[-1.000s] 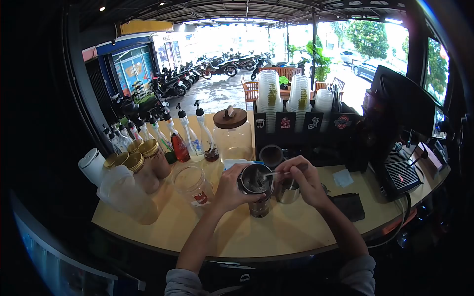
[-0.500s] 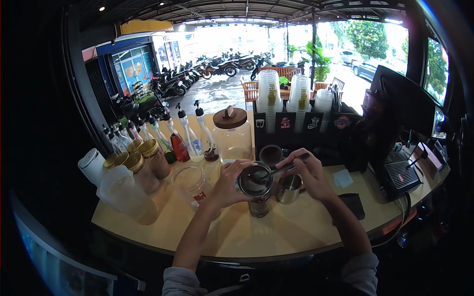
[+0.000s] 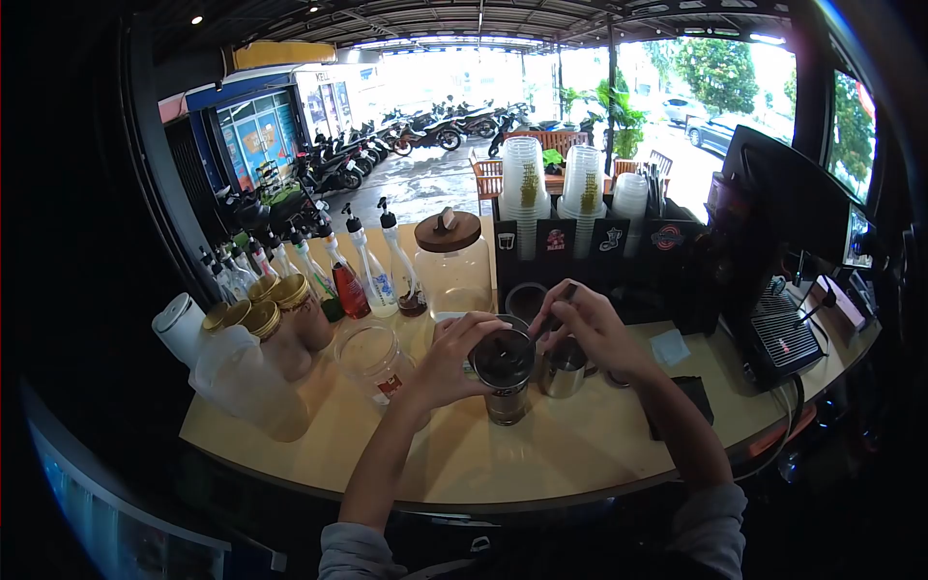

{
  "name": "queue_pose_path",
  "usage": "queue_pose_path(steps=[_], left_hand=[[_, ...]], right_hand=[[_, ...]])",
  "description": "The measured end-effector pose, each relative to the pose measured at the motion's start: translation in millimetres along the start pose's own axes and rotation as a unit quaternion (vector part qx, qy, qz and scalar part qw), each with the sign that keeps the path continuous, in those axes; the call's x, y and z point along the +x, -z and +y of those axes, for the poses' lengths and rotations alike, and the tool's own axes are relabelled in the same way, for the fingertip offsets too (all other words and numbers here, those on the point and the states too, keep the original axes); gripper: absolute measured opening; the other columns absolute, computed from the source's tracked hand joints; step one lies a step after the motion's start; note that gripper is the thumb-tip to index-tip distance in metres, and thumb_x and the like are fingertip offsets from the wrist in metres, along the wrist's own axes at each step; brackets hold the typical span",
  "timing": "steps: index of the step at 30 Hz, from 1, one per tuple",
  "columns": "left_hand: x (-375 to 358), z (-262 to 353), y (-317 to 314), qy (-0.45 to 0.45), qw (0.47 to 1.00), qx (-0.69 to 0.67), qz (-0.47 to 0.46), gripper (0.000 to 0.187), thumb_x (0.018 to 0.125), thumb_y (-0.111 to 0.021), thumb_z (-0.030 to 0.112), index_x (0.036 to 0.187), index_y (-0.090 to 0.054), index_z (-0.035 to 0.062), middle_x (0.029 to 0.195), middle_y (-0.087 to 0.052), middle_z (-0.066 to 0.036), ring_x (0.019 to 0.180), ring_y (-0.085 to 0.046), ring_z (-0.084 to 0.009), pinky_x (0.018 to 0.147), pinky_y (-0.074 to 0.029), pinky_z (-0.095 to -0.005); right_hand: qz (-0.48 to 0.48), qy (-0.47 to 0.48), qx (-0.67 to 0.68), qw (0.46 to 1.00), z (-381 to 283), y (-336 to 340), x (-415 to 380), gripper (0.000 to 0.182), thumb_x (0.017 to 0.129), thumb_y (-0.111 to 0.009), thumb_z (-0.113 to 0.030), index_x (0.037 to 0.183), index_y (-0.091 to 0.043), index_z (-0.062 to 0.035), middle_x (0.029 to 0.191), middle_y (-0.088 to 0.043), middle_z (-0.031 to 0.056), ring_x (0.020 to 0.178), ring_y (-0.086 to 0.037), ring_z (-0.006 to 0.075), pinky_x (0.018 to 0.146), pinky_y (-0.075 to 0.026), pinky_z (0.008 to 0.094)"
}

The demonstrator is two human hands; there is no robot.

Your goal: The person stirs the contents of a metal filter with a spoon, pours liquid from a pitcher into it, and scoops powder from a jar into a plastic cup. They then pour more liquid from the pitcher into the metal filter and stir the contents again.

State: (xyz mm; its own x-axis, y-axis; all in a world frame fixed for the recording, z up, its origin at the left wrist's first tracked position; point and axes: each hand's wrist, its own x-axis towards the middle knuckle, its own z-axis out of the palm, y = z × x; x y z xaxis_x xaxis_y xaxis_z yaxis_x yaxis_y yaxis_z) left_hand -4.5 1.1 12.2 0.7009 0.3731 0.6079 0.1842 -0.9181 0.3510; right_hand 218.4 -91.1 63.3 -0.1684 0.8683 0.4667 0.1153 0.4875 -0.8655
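My left hand [image 3: 450, 363] grips a round metal cup [image 3: 502, 360] held tilted over a glass [image 3: 507, 404] of dark liquid on the wooden counter [image 3: 541, 449]. My right hand [image 3: 590, 330] holds a thin spoon [image 3: 556, 307] whose tip dips into the metal cup. A small steel pitcher [image 3: 563, 368] stands just right of the glass, under my right hand.
Syrup pump bottles [image 3: 362, 271], gold-lidded jars [image 3: 280, 314], a clear jar [image 3: 375, 362] and a wooden-lidded glass jar [image 3: 451, 263] stand left and behind. Stacked plastic cups [image 3: 527, 188] sit at the back, an espresso machine [image 3: 788, 333] at right, a dark cloth [image 3: 691, 396] nearby.
The metal cup has come down lower over the glass and tilted less toward me. My right hand has lifted the spoon's handle and moved closer to the cup.
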Motion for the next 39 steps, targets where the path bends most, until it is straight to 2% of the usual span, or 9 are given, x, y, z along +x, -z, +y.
queue_pose_path(steps=[3, 6, 11, 13, 17, 19, 22, 29, 39], left_hand=[[0, 6, 1, -0.008, 1.000, 0.011, -0.012, 0.082, 0.050, -0.087, 0.024, 0.124, -0.052, 0.0164, 0.126, -0.052, -0.004, 0.120, -0.048, -0.0269, 0.104, -0.031, -0.0433], [-1, 7, -1, -0.004, 1.000, 0.013, -0.027, 0.081, 0.052, -0.087, 0.024, 0.125, -0.052, 0.0162, 0.127, -0.051, -0.005, 0.121, -0.049, -0.0261, 0.105, -0.030, -0.0435], [-2, 6, 0, -0.002, 1.000, 0.000, -0.008, 0.081, 0.053, -0.086, 0.024, 0.126, -0.051, 0.0148, 0.127, -0.051, -0.006, 0.119, -0.050, -0.0263, 0.105, -0.030, -0.0431], [-1, 10, 3, 0.004, 1.000, 0.011, -0.007, 0.080, 0.053, -0.085, 0.025, 0.125, -0.051, 0.0145, 0.126, -0.051, -0.006, 0.119, -0.050, -0.0260, 0.105, -0.030, -0.0429], [-3, 7, 0, -0.006, 1.000, 0.013, -0.007, 0.079, 0.055, -0.085, 0.028, 0.125, -0.051, 0.0142, 0.125, -0.052, -0.005, 0.118, -0.050, -0.0259, 0.104, -0.031, -0.0418], [-3, 8, -1, -0.003, 1.000, 0.011, -0.005, 0.079, 0.055, -0.085, 0.029, 0.125, -0.051, 0.0143, 0.125, -0.051, -0.005, 0.118, -0.050, -0.0259, 0.104, -0.031, -0.0415], [-3, 9, -1, 0.005, 1.000, 0.011, 0.003, 0.079, 0.055, -0.085, 0.029, 0.124, -0.051, 0.0146, 0.125, -0.052, -0.005, 0.118, -0.050, -0.0261, 0.103, -0.030, -0.0413], [-2, 9, 0, 0.015, 1.000, 0.003, 0.007, 0.078, 0.056, -0.086, 0.030, 0.122, -0.047, 0.0141, 0.120, -0.056, -0.006, 0.118, -0.050, -0.0269, 0.104, -0.028, -0.0401], [-4, 8, 0, 0.013, 1.000, 0.010, 0.017, 0.081, 0.054, -0.086, 0.030, 0.123, -0.046, 0.0135, 0.121, -0.055, -0.007, 0.116, -0.052, -0.0258, 0.104, -0.028, -0.0410]], right_hand=[[-0.048, 0.007, -0.089, 0.995, -9, -1, 9, 0.017, 0.100, -0.042, -0.013, 0.097, -0.051, 0.0010, 0.080, -0.064, 0.0067, 0.070, -0.063, 0.0100, 0.064, -0.054, 0.0253], [-0.040, 0.001, -0.082, 0.996, -15, -1, 18, 0.016, 0.099, -0.043, -0.013, 0.096, -0.051, 0.0012, 0.074, -0.064, 0.0057, 0.064, -0.062, 0.0095, 0.061, -0.053, 0.0248], [-0.084, 0.007, -0.106, 0.991, -6, -10, 22, 0.018, 0.100, -0.042, -0.013, 0.094, -0.051, 0.0011, 0.077, -0.064, 0.0060, 0.066, -0.062, 0.0093, 0.061, -0.053, 0.0246], [-0.026, 0.002, -0.036, 0.999, 1, -9, 23, 0.019, 0.100, -0.041, -0.014, 0.095, -0.051, 0.0010, 0.078, -0.064, 0.0053, 0.066, -0.062, 0.0088, 0.061, -0.053, 0.0240], [-0.034, 0.027, -0.028, 0.999, 7, -16, 21, 0.019, 0.100, -0.040, -0.014, 0.096, -0.050, 0.0011, 0.079, -0.064, 0.0053, 0.066, -0.062, 0.0082, 0.060, -0.054, 0.0232], [0.039, 0.022, 0.038, 0.998, 7, -16, 21, 0.018, 0.101, -0.040, -0.014, 0.097, -0.049, 0.0008, 0.079, -0.063, 0.0060, 0.067, -0.062, 0.0082, 0.058, -0.054, 0.0228], [0.011, 0.017, -0.013, 1.000, 15, -10, 19, 0.018, 0.101, -0.040, -0.015, 0.098, -0.049, 0.0005, 0.079, -0.063, 0.0068, 0.068, -0.063, 0.0087, 0.058, -0.054, 0.0228], [0.052, 0.015, 0.039, 0.998, 8, -15, 17, 0.018, 0.101, -0.041, -0.015, 0.097, -0.049, 0.0004, 0.077, -0.063, 0.0067, 0.065, -0.063, 0.0094, 0.057, -0.054, 0.0230], [0.040, 0.039, -0.038, 0.998, 2, -15, 17, 0.018, 0.100, -0.040, -0.015, 0.097, -0.049, 0.0006, 0.080, -0.065, 0.0077, 0.068, -0.063, 0.0097, 0.057, -0.054, 0.0238]])
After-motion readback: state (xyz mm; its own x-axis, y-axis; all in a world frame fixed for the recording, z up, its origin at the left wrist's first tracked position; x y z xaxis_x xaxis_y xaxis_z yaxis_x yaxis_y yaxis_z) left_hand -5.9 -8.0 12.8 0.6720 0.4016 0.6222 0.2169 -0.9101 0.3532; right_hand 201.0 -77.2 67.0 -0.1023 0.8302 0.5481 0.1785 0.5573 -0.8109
